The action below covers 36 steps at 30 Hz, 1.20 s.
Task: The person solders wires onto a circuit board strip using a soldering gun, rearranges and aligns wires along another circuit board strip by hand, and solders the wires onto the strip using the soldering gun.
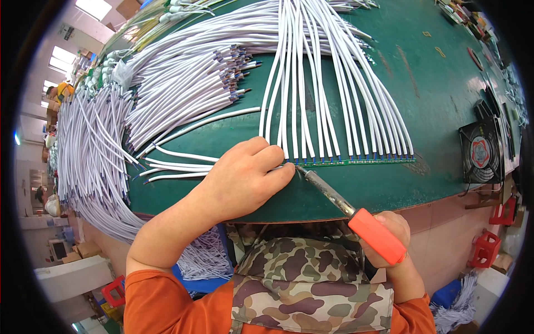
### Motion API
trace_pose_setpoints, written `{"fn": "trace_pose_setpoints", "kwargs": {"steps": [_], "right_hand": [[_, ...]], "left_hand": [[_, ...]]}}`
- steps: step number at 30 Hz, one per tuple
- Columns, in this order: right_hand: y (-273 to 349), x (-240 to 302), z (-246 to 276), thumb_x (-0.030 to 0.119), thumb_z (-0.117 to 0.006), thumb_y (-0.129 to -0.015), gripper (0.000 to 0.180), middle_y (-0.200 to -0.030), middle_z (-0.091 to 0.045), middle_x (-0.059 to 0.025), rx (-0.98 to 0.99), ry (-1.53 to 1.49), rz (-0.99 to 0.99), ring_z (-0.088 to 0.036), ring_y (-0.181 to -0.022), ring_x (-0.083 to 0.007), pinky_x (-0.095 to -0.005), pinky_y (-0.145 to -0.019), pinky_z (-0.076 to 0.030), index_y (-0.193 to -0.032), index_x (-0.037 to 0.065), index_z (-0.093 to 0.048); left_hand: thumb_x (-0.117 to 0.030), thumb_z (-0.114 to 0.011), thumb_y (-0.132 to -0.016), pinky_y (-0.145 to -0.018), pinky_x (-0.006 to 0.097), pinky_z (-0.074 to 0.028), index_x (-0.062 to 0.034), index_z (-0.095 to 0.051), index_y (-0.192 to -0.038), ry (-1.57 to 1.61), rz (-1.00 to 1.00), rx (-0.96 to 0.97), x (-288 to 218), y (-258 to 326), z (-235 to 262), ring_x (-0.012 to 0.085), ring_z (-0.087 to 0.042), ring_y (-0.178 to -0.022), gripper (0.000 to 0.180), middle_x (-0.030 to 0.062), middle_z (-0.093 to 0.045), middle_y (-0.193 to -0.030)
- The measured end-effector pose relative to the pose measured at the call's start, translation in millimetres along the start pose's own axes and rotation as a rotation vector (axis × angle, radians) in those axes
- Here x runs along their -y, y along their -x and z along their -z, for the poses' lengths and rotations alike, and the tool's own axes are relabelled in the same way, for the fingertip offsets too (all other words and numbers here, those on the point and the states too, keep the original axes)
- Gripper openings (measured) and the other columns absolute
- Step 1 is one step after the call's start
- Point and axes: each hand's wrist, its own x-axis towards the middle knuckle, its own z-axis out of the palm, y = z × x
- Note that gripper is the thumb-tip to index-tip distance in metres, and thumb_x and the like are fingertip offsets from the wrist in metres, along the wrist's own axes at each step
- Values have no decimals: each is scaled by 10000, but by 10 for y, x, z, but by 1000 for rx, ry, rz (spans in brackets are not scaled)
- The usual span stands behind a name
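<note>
At the green bench's near edge, soldering white cables to a strip board.
Left hand presses a cable end; right hand clamps the soldering iron; fan at three o'clock, loose cables at ten.

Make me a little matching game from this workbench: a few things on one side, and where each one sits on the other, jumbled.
Things:
1. soldering iron
2. green strip
3. fan
4. loose white cables

Places:
A. at the table's right edge
B. heaped at the upper left of the table
C. in the right hand
D. along the ends of the row of cables, right of the left hand

Pairs: 1-C, 2-D, 3-A, 4-B
</note>
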Motion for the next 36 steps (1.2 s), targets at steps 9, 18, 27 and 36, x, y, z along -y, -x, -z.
{"fn": "trace_pose_setpoints", "kwargs": {"steps": [9,18,27,36], "right_hand": [[101,54,28,179,-706,-804,140,-783,-658,-72,-91,110,-151,-645,-666,-289,-389,-592,-515,-884,71,-666],[88,68,1,207,-689,-823,172,-806,-658,-85,-119,105,-142,-650,-682,-307,-396,-605,-521,-895,54,-661],[83,121,41,176,-696,-817,137,-794,-661,-71,-160,88,-133,-656,-677,-295,-397,-614,-524,-885,62,-662],[56,168,44,133,-717,-800,81,-750,-655,-39,-190,68,-158,-662,-674,-268,-369,-618,-529,-834,84,-663]], "left_hand": [[-52,-718,-715,-637,366,-498,-79,-701,-1029,-10,7,9,0,6,15,250,-569,-750,316,58,-561,-864],[-51,-726,-713,-630,364,-501,-81,-707,-1018,-34,10,4,-7,-3,20,249,-572,-746,308,57,-563,-858],[-74,-736,-835,-810,418,-542,-58,-713,-1105,35,214,-20,170,-68,349,337,-645,-931,272,137,-644,-1028],[-45,-649,-891,-797,469,-525,-42,-704,-1087,-258,310,128,690,-95,264,357,-641,-922,203,132,-655,-988]]}}
